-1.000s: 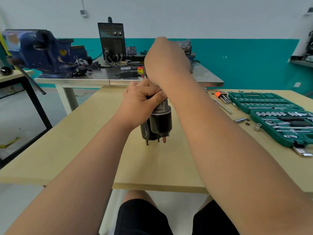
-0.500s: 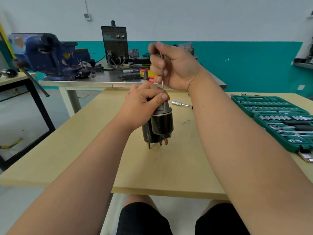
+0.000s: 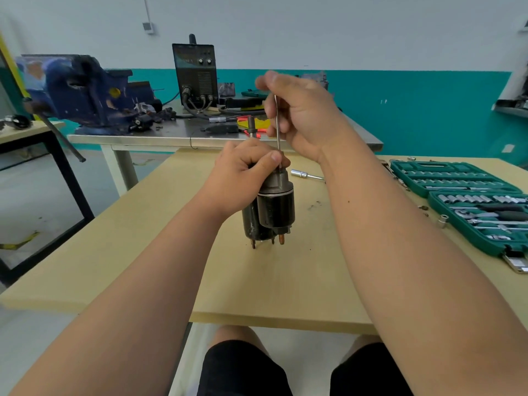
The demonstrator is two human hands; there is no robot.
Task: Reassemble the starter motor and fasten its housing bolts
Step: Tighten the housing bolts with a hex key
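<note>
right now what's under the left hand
The left hand grips the grey top of the starter motor; the long bolt in the right hand runs down beside the thumb. The top face and the bolt's tip are hidden.

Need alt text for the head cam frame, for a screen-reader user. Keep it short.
A person's left hand grips the top of a black starter motor standing upright on a wooden table, while the right hand holds a long thin bolt upright at its housing. An open green socket set lies to the right, and a blue vise stands behind.
</note>
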